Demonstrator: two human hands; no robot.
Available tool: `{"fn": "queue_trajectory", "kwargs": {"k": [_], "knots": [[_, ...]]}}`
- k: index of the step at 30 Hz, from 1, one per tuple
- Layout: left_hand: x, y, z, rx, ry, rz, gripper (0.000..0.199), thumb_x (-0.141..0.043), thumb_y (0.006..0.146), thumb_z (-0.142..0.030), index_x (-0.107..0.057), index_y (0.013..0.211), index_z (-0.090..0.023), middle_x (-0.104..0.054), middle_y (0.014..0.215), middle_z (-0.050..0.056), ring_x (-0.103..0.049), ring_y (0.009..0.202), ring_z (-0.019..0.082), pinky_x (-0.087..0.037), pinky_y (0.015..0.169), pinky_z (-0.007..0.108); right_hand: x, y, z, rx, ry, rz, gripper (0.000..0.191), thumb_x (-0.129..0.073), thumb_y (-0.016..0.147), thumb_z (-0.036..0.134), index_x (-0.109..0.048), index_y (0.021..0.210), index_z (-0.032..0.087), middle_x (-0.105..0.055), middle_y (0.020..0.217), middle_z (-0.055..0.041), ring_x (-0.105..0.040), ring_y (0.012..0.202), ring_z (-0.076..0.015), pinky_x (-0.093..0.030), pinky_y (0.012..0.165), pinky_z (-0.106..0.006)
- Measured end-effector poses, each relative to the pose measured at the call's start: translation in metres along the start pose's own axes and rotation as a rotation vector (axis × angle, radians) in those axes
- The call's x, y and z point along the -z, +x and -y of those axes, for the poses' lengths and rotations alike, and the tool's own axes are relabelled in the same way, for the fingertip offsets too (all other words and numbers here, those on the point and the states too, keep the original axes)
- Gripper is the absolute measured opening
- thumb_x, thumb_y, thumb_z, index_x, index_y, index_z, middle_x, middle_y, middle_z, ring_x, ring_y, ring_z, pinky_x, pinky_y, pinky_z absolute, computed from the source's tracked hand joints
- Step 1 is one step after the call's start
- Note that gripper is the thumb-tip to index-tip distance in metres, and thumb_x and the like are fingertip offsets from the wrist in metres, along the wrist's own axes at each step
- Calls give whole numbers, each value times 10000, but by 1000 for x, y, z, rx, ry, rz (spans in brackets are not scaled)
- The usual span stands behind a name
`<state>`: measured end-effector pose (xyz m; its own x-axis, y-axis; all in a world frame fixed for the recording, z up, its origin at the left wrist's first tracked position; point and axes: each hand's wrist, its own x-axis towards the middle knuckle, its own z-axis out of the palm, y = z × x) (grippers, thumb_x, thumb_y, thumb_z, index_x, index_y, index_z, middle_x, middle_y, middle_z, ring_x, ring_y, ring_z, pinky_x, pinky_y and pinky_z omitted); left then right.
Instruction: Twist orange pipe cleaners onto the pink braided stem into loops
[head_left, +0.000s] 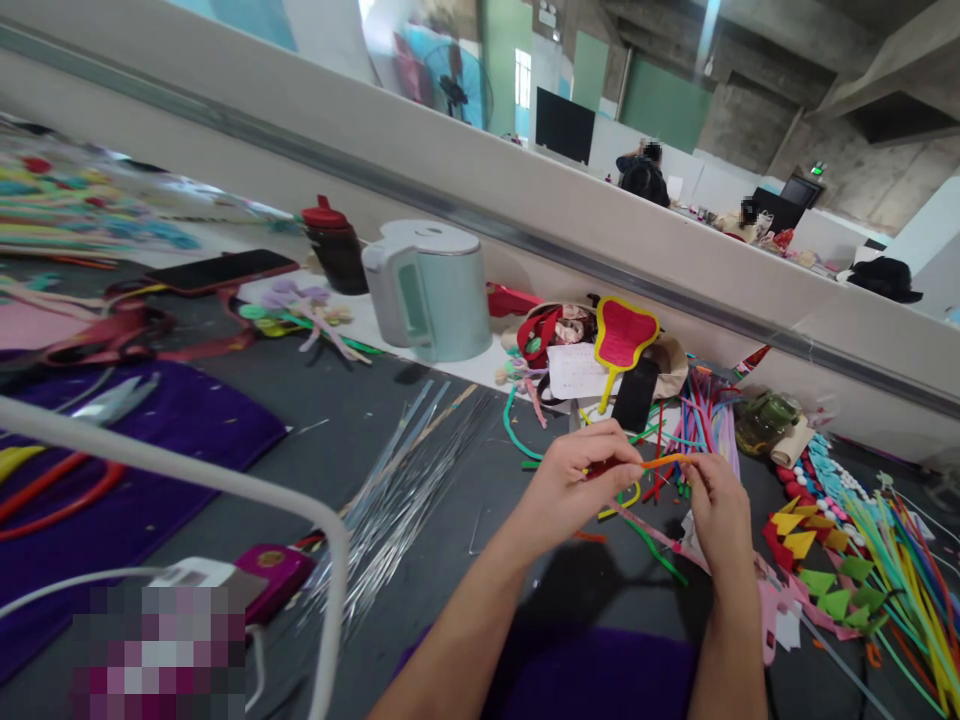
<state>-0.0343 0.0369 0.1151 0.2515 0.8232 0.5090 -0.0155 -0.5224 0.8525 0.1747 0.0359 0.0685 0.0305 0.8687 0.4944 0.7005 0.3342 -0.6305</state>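
An orange pipe cleaner [664, 461] stretches between my two hands above the dark grey table [480, 440]. My left hand [574, 480] pinches its left end, where a bit of dark red shows between the fingers. The fingertips of my right hand [709, 490] are closed on the other end. Just beyond my hands lie a black phone [636, 395] and a red fan-shaped piece with a yellow rim [626, 335]. Below and between the hands are a green strip [660, 555] and a pink strip [660, 537].
A pale blue kettle [450, 290] and a red-lidded bottle [334, 245] stand by the partition [525, 225]. Thin silver wires [420, 500] and scissors [112, 400] lie left. Colourful pipe cleaners [907, 570] spread right. A white bar [322, 510] crosses the left foreground. People sit far behind.
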Motion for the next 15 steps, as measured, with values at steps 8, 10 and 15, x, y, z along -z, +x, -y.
{"fn": "queue_trajectory", "kwargs": {"k": [8,10,15], "knots": [[-3,0,2,27,-57,50,137,-626,797,-245,-694,727,-150,-567,704,32,-512,650,139,-391,577,247,0,-2,20,-346,685,-91,242,-626,803,400,-644,822,160,-652,661,-15,-550,513,-115,-443,490,-230],[-3,0,3,24,-58,59,135,-629,796,-246,-694,726,-150,-568,703,32,-515,651,140,-392,580,249,0,-2,21,-396,802,-102,240,-672,771,383,-632,858,163,-641,623,7,-525,468,-91,-416,451,-202],[-3,1,5,5,-26,9,149,-623,802,-256,-706,742,-148,-573,710,39,-518,654,145,-397,594,262,1,-2,25,-451,907,121,308,-707,741,374,-596,934,162,-647,587,12,-529,428,-84,-356,398,-168]]}}
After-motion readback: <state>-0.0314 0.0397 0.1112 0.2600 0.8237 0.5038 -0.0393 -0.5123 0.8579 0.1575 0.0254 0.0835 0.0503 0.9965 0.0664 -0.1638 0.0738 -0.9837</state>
